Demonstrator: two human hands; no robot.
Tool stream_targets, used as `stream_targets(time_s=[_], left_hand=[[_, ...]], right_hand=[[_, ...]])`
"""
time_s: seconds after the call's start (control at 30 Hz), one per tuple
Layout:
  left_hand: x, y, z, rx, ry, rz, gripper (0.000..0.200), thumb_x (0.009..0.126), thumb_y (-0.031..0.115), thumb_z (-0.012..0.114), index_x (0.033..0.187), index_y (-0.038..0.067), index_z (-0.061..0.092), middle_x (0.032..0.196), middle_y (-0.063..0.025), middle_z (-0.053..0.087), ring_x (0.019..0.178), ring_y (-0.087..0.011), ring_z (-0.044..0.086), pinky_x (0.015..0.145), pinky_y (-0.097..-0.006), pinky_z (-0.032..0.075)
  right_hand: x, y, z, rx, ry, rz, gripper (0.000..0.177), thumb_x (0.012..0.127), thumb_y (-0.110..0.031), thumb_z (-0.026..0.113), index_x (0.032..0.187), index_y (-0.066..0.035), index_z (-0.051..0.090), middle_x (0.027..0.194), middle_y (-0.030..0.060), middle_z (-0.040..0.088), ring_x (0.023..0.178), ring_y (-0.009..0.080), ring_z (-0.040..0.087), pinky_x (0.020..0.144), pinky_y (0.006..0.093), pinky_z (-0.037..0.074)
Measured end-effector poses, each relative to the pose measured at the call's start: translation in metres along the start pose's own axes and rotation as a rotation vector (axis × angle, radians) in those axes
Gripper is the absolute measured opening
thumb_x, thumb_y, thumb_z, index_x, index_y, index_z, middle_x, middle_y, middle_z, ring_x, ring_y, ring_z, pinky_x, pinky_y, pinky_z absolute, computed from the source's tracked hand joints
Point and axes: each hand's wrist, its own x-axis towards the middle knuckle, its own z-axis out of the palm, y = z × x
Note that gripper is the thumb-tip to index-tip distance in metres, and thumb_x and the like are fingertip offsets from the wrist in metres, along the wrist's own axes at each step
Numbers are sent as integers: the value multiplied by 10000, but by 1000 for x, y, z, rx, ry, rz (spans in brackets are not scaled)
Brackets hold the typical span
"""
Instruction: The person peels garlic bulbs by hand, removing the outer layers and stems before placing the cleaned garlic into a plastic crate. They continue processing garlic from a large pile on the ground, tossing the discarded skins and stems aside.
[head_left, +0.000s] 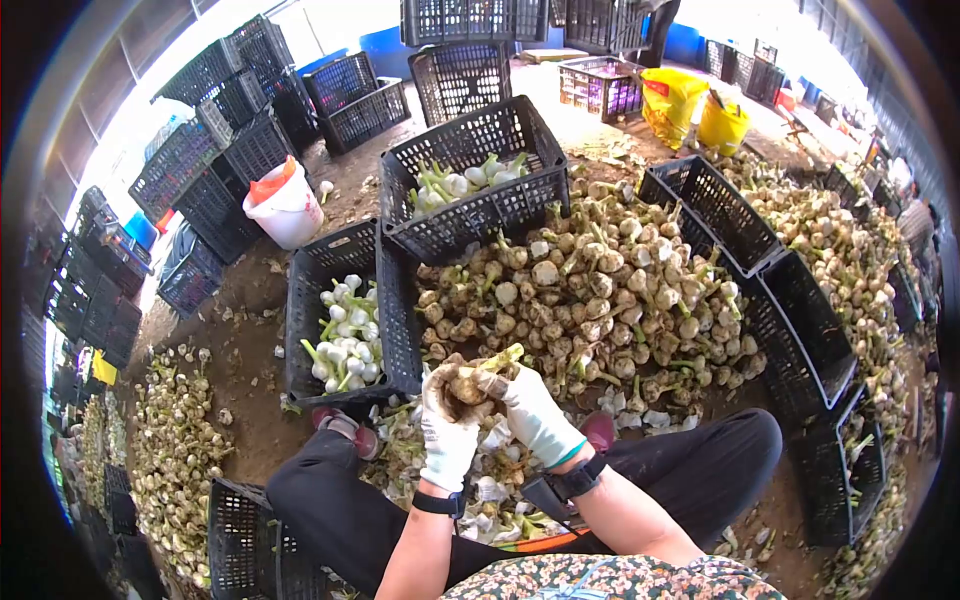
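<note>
Both my hands wear white gloves with soil-browned fingers and meet above my lap. My left hand [450, 425] is closed round a garlic bulb [508, 356] whose short yellowish-green stem points up and to the right. From the other side, my right hand [538, 412] grips the same bulb near its stem. The fingers hide most of the bulb. Just beyond lies a big heap of unpeeled, soil-covered garlic [600, 290]. Left of the hands, a black crate [303, 330] holds clean white bulbs [350, 340]. Peeled skins [490, 490] litter the ground between my legs.
Another black crate [475, 222] with clean garlic stands behind the heap. Black crates [800, 320] line its right side. A white bucket [285, 215] stands at the left, yellow bags [672, 105] at the back. More garlic [180, 450] covers the ground at left.
</note>
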Motion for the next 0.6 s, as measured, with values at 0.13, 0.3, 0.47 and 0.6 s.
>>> stream_targets(time_s=[0.13, 0.3, 0.47, 0.6], left_hand=[[-17, 17, -13, 84, -8, 25, 724, 686, -182, 714, 1290, 88, 423, 1324, -79, 499, 1197, -206, 524, 1018, -337, 470], [-26, 37, -16, -26, -13, -32, 685, 728, -181, 677, 1304, 87, 421, 1296, -92, 533, 1184, -213, 541, 1012, -343, 479], [-29, 72, -13, -301, -38, -199, 508, 875, 3, 664, 1329, 55, 440, 1252, -100, 568, 1156, -226, 569, 969, -359, 510], [-30, 84, -27, -423, -184, -470, 382, 1022, 315, 488, 1272, 29, 533, 1147, -89, 630, 1057, -207, 625, 893, -347, 531]], right_hand=[[-15, 0, 10, 119, -39, -2, 320, 916, -121, 657, 1182, 49, 605, 1107, 105, 672, 962, 165, 651, 881, 296, 518], [-32, -4, 14, 312, -139, 65, 340, 900, -27, 633, 1221, 69, 575, 1145, 121, 666, 999, 185, 657, 919, 318, 514], [-35, -10, 2, -131, -68, -52, 373, 873, 22, 620, 1244, 21, 574, 1106, 85, 673, 934, 141, 646, 850, 286, 522], [-31, -2, -1, -323, -78, -345, 365, 795, 67, 629, 1133, -71, 643, 945, 19, 660, 783, 88, 599, 710, 248, 503]])
